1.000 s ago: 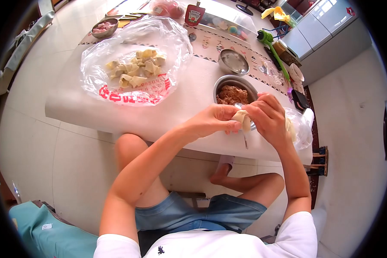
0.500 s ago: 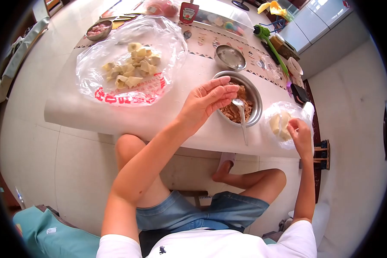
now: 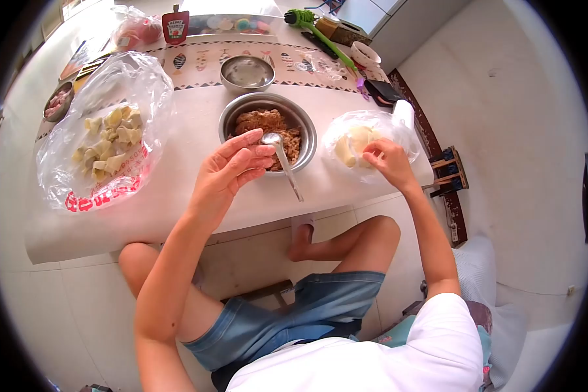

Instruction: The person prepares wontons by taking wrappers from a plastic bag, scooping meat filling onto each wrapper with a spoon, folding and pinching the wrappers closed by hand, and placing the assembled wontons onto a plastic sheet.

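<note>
Mid-frame, the left hand (image 3: 232,163) hangs with fingers loosely parted, apparently empty. Right of centre, the right hand (image 3: 389,162), the nearer one, narrows its fingertips at the dough wrappers (image 3: 358,138), grip unclear; these lie just up-left, in a plastic bag (image 3: 391,129), long axis uncertain.

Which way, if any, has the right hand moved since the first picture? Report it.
Yes, rightward: the right hand was at the edge of the metal mince bowl; now it is right of it, at the wrapper bag.
</note>
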Available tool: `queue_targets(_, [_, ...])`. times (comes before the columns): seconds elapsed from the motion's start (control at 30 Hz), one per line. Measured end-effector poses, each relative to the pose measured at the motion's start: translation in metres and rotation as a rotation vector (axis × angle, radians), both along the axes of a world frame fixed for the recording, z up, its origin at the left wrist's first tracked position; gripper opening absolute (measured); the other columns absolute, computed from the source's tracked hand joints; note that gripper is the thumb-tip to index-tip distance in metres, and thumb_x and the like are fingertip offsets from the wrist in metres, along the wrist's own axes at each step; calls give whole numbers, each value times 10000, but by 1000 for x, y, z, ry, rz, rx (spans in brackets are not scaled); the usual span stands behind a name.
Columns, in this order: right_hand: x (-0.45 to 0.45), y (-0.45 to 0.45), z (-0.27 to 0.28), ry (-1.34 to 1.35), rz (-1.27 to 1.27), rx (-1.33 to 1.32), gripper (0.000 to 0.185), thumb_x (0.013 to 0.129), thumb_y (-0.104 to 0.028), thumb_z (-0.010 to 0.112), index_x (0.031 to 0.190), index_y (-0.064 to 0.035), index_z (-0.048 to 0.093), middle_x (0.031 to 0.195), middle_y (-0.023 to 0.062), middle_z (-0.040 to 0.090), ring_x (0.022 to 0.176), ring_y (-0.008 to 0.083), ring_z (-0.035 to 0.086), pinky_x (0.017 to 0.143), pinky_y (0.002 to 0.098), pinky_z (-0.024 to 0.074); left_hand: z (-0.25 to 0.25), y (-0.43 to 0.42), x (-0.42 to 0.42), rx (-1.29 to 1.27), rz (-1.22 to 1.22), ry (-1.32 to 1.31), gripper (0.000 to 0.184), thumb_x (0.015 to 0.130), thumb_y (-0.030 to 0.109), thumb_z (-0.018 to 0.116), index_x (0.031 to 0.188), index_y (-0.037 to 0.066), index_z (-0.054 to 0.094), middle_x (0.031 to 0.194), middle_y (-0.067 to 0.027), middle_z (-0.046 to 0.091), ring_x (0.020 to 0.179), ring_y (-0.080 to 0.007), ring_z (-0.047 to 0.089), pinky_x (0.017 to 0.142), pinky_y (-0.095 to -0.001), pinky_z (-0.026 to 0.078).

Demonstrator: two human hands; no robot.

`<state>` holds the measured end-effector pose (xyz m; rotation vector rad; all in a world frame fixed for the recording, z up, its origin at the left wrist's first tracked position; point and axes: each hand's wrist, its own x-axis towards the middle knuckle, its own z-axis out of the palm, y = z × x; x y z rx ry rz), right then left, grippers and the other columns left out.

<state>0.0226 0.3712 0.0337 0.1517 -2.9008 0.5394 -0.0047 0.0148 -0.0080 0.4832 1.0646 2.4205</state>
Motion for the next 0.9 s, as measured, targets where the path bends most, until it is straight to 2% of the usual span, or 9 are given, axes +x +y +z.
queue_targets(0.07, [-2,-6,2,4,41,37,148,740,-102,661,832,6,618,775,116,619,656,213,605,638,309,496,-1,0,-1,-2,0,7,400,934,221,498,1287,38,447,1105,-84,609,973,-135,595,861,-270,478])
queue_targets(0.17, [-8,8,1,-27,19,-98,160,731,-102,665,830,7,604,805,103,600,670,219,607,664,316,502,-3,-1,-1,-14,7,11,398,934,223,498,1284,40,452,1098,-83,612,966,-134,597,854,-269,481])
queue_targets(0.27, [-6,7,5,-56,-10,-33,166,723,-96,666,839,1,598,848,94,581,686,217,609,680,312,506,-1,0,0,-28,10,5,401,933,225,500,1286,40,450,1096,-86,613,963,-132,598,849,-268,482])
queue_targets(0.47, [-2,-6,7,32,138,225,143,726,-85,660,832,-1,615,866,82,583,690,214,610,664,302,505,0,1,0,-28,2,22,399,932,229,504,1282,42,457,1093,-85,614,958,-128,597,841,-265,481])
queue_targets(0.67, [-11,23,-4,-46,10,-225,147,757,-122,636,816,7,672,835,80,656,684,143,606,637,256,484,-1,1,1,-38,-1,18,397,931,236,504,1277,44,464,1088,-77,617,952,-121,595,839,-263,478])
queue_targets(0.77, [-16,34,-9,-149,-73,-352,162,779,-131,621,818,17,677,796,63,658,671,100,594,628,235,476,-2,2,0,-42,-4,17,395,929,238,507,1273,47,470,1084,-71,620,946,-114,595,831,-258,478])
queue_targets(0.9, [-25,36,-9,-232,-204,-558,175,811,-150,609,836,17,654,750,31,627,654,91,586,634,239,484,-2,1,0,-51,-9,15,386,930,231,505,1269,49,475,1080,-67,623,943,-110,594,823,-252,476])
